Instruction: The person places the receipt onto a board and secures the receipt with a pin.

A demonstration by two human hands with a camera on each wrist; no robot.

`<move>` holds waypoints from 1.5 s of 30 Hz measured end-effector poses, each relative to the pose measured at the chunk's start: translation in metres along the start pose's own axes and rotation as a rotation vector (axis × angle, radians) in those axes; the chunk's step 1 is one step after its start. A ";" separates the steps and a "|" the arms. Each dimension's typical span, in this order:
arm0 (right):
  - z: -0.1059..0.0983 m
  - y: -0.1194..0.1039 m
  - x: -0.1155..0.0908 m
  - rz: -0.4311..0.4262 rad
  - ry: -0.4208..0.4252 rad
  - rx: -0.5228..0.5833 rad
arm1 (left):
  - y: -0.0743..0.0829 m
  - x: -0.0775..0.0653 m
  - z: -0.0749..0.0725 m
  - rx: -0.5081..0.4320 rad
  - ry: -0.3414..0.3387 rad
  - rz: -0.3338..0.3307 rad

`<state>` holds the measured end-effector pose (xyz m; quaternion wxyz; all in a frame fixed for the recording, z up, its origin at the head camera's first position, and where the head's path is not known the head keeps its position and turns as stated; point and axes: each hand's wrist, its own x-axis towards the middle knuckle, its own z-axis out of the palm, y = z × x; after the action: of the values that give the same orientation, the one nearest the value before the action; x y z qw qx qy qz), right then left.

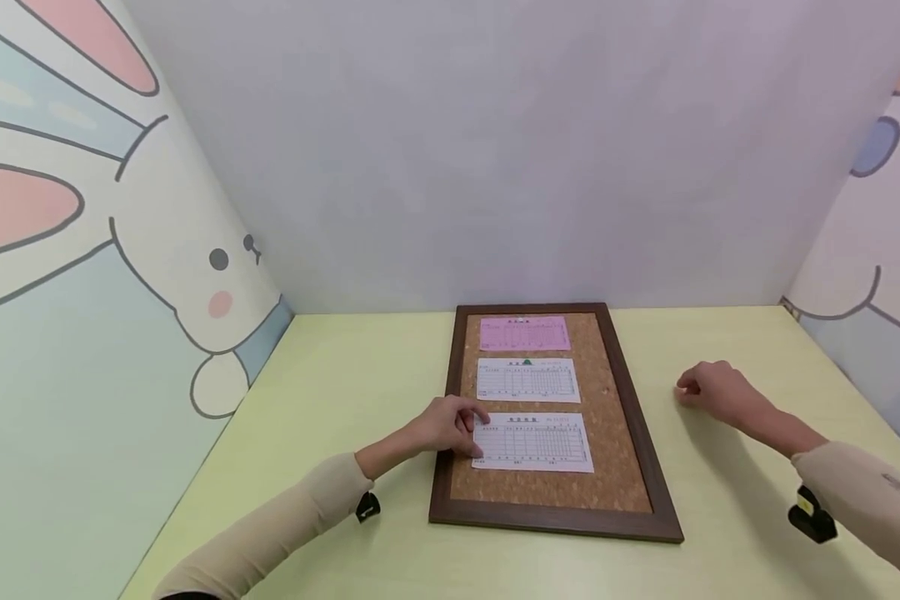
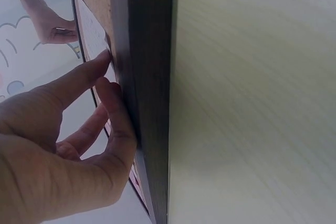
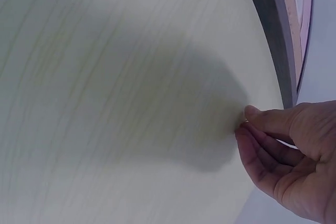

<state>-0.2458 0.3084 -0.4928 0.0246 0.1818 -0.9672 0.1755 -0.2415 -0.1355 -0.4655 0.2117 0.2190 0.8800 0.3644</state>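
Note:
A cork board in a dark wooden frame lies on the table, bearing a pink paper slip and two white ones. My left hand reaches over the frame's left side. Its index finger and thumb, set apart, press the left corners of the lowest white slip. A green pin marks the top of the middle white slip. To the right of the board, my right hand is low over the table, thumb and fingers drawn together; I cannot tell what is between their tips.
The pale yellow table meets a plain wall behind the board. A rabbit mural covers the left wall, and another painted wall rises on the right. Dark wrist cameras hang beneath the beige sleeves.

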 end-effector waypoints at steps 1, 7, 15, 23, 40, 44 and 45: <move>-0.001 0.000 0.000 0.005 0.003 -0.001 | 0.001 0.000 0.000 0.004 -0.001 0.002; -0.001 0.001 -0.004 0.074 0.020 -0.006 | 0.002 0.001 0.001 -0.009 -0.003 0.002; 0.000 -0.005 -0.002 0.121 0.042 -0.015 | 0.001 -0.004 0.003 -0.006 0.001 0.003; -0.005 -0.011 0.008 0.136 -0.022 -0.025 | -0.001 -0.003 0.002 -0.012 0.017 0.003; 0.005 -0.016 0.007 0.072 0.114 0.049 | -0.003 0.000 0.008 -0.003 0.010 0.011; -0.001 -0.029 0.016 0.044 0.140 0.063 | -0.005 0.000 0.006 -0.007 0.020 0.004; -0.003 -0.033 0.018 0.037 0.147 0.069 | -0.005 0.000 0.005 -0.009 0.023 0.003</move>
<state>-0.2509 0.2743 -0.4771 0.0861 0.1514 -0.9594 0.2221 -0.2401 -0.1357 -0.4727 0.2021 0.2150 0.8804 0.3713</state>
